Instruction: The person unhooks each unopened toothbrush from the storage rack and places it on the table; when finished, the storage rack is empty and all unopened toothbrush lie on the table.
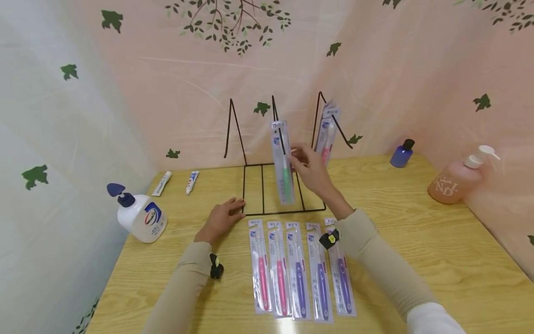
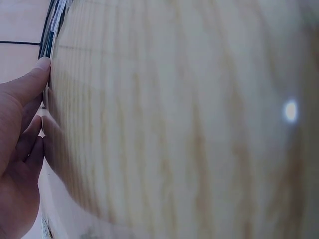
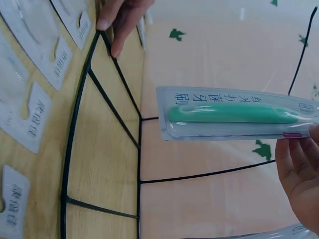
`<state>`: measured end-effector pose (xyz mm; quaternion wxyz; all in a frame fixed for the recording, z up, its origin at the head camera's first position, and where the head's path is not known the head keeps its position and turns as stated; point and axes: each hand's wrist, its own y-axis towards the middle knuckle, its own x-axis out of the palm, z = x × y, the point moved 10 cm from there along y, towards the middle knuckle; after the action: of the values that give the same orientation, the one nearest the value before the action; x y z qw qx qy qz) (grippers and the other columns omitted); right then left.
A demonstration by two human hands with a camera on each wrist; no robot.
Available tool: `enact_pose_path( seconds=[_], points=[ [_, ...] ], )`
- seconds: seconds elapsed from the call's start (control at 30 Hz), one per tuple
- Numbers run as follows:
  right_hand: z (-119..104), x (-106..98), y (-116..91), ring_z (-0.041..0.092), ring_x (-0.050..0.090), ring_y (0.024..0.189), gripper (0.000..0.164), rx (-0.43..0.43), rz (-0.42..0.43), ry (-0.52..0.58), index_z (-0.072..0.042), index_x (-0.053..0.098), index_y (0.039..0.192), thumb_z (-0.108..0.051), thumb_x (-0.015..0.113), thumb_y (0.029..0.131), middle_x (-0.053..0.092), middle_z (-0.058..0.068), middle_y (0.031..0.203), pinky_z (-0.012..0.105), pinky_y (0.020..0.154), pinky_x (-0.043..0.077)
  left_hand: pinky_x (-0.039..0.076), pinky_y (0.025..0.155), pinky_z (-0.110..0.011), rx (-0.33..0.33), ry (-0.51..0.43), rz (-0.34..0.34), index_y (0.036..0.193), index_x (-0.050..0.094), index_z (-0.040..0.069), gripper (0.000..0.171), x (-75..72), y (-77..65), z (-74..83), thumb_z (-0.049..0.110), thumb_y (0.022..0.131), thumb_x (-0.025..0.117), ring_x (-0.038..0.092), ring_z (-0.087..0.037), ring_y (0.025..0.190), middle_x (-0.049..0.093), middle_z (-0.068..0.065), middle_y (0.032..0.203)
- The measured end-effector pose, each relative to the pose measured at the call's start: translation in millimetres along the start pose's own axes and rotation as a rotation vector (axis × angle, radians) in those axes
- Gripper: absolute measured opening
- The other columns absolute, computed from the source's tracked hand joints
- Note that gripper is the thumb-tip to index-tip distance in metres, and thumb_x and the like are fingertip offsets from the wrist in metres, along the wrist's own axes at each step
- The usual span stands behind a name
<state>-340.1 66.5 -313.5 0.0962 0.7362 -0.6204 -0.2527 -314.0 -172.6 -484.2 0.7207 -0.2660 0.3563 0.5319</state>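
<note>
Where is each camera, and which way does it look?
Head: on the head, looking forward and down at the black wire rack and packaged toothbrushes; left hand, right hand and sleeves show.
Left wrist: worn there, looking along the wooden table; the left hand shows at the left edge.
Right wrist: worn there, looking at the green toothbrush and rack; both hands show.
Head and right wrist share: rack, green toothbrush, both hands.

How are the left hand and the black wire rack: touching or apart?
Touching. The right wrist view shows the left hand with a fingertip on a base corner of the black wire rack.
</note>
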Motion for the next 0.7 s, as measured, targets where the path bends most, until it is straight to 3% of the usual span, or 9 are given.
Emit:
enact_pose_path(
  seconds=[0.37,0.7],
  points=[
    [-32.2,-6.8,-60.2,0.018,0.065,0.071,0.030,0.001,-0.153,-0.072,-0.003,0.054,0.126,-0.007,0.055,0.096,0.066,0.017,0.095,0.029,0.064,0.058,0.023,0.117,-0.050,-0.014,0.007,-0.012,0.138,0.052,0.016,0.047,-0.2,-0.6,-0.2,0.031,0.094,0.061,0.029,-0.028,0.143,0.043,-0.001,0.149],
    [-43.6,-23.5,-92.7,0.017,0.065,0.072,0.029,0.048,-0.180,-0.103,-0.006,0.055,0.126,-0.009,0.056,0.096,0.067,0.014,0.096,0.027,0.065,0.058,0.025,0.117,-0.050,0.012,0.016,-0.006,0.137,0.053,0.015,0.047,1.5,1.2,0.4,0.031,0.093,0.061,0.030,-0.026,0.143,0.045,-0.001,0.148]
  ],
)
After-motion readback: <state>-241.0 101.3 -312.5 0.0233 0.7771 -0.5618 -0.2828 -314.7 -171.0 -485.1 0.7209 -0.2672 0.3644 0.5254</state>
